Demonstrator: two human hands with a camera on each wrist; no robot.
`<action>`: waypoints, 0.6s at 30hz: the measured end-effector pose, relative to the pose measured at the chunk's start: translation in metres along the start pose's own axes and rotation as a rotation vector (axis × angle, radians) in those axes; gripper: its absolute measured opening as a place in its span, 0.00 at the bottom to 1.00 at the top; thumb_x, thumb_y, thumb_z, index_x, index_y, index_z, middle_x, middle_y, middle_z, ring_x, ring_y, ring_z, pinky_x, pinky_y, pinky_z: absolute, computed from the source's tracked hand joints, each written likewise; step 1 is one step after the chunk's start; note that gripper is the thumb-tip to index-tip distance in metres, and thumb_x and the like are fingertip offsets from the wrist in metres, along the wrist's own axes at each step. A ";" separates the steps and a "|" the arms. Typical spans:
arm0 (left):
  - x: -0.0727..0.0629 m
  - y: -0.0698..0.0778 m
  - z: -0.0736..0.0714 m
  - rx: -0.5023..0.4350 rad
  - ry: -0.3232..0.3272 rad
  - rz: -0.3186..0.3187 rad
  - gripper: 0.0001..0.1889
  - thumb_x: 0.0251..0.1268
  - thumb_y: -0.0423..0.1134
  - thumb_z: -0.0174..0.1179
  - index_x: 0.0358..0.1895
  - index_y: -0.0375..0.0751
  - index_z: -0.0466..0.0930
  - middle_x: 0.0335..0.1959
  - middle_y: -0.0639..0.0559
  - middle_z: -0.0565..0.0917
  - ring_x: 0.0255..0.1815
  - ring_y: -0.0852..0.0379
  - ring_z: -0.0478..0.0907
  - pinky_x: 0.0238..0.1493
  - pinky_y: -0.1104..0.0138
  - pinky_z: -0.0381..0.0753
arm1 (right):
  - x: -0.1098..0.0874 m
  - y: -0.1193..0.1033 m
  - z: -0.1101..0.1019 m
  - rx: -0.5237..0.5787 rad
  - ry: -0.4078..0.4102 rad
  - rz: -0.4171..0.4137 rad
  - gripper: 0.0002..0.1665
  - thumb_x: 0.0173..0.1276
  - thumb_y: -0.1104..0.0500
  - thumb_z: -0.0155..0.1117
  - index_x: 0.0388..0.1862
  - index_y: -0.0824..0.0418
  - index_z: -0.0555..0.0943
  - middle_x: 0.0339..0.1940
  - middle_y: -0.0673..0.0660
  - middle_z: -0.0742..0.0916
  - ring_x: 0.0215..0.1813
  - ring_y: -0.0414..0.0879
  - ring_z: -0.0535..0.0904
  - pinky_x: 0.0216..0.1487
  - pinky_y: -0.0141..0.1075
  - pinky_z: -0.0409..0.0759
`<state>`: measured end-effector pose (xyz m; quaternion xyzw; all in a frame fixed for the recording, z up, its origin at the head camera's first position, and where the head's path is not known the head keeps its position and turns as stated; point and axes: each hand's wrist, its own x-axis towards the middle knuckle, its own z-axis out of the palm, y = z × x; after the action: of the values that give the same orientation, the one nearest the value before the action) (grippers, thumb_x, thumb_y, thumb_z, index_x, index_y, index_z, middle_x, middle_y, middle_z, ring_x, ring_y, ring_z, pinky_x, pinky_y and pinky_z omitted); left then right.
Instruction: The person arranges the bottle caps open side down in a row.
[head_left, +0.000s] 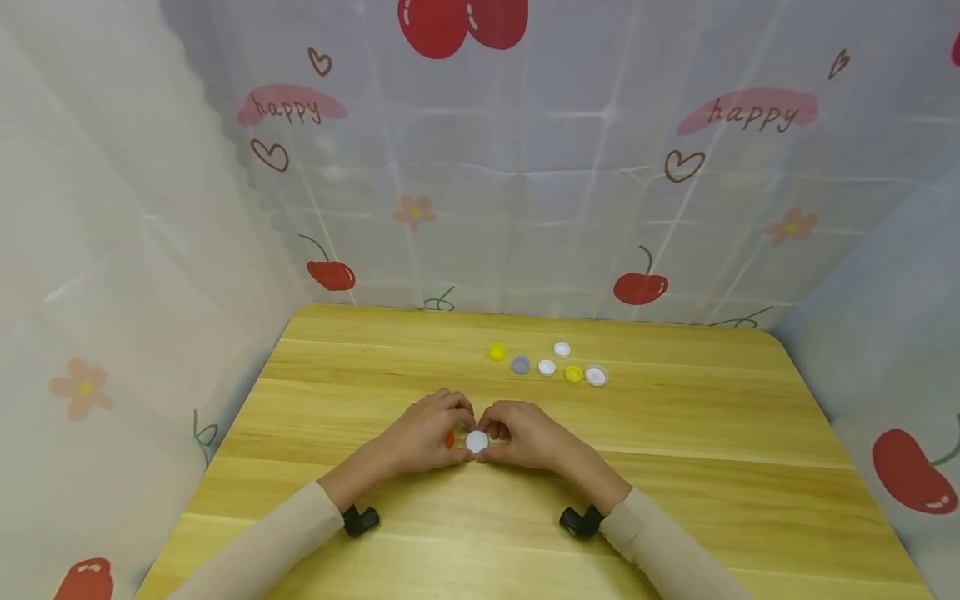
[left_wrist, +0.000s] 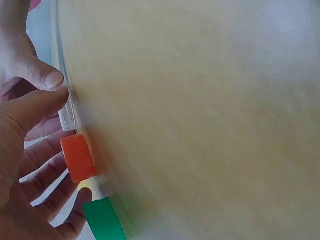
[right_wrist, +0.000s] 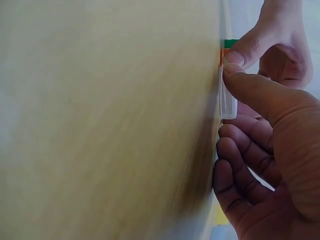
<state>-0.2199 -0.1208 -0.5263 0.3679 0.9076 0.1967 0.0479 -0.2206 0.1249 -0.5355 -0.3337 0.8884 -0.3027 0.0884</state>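
Note:
A round white bottle cap (head_left: pixel 477 442) lies on the table between the two hands, its pale side wall (right_wrist: pixel 229 100) showing in the right wrist view. My left hand (head_left: pixel 431 432) pinches it from the left, thumb on the near edge and a finger at the far edge. From the other side my right hand (head_left: pixel 531 433) holds it the same way, the two thumbs touching or nearly so. Beside the left fingers is an orange cap (left_wrist: pixel 78 158), partly hidden from above. A green cap (left_wrist: pixel 105 220) stands by the left little finger, covered by that hand in the head view.
Farther back on the wooden table (head_left: pixel 675 517) several caps lie loosely grouped: yellow ones (head_left: pixel 497 352), a greyish one (head_left: pixel 521 364) and white ones (head_left: pixel 596 376). A patterned curtain (head_left: pixel 480 167) encloses the back and sides.

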 end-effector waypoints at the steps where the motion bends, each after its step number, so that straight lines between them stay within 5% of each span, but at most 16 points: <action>1: -0.001 0.000 0.000 0.002 -0.001 -0.001 0.17 0.64 0.54 0.78 0.50 0.53 0.89 0.59 0.57 0.83 0.60 0.56 0.76 0.64 0.54 0.81 | 0.000 -0.001 0.000 -0.001 0.001 0.000 0.18 0.66 0.44 0.82 0.48 0.50 0.88 0.39 0.45 0.88 0.42 0.40 0.82 0.45 0.29 0.81; 11: -0.003 -0.001 -0.005 0.007 -0.034 0.000 0.25 0.63 0.66 0.74 0.54 0.55 0.88 0.61 0.60 0.82 0.62 0.57 0.77 0.66 0.54 0.81 | -0.003 0.004 -0.003 0.092 0.011 0.032 0.26 0.68 0.42 0.80 0.58 0.53 0.86 0.42 0.47 0.89 0.44 0.41 0.83 0.48 0.33 0.84; 18: 0.017 -0.006 -0.015 -0.029 -0.004 -0.044 0.26 0.74 0.64 0.65 0.61 0.50 0.86 0.64 0.55 0.83 0.65 0.51 0.80 0.66 0.52 0.83 | 0.005 0.023 -0.017 0.171 0.187 0.110 0.19 0.76 0.47 0.73 0.57 0.55 0.86 0.41 0.47 0.88 0.40 0.39 0.82 0.43 0.32 0.83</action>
<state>-0.2394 -0.1182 -0.5138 0.3474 0.9124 0.2082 0.0593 -0.2425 0.1437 -0.5347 -0.2463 0.8806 -0.4019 0.0497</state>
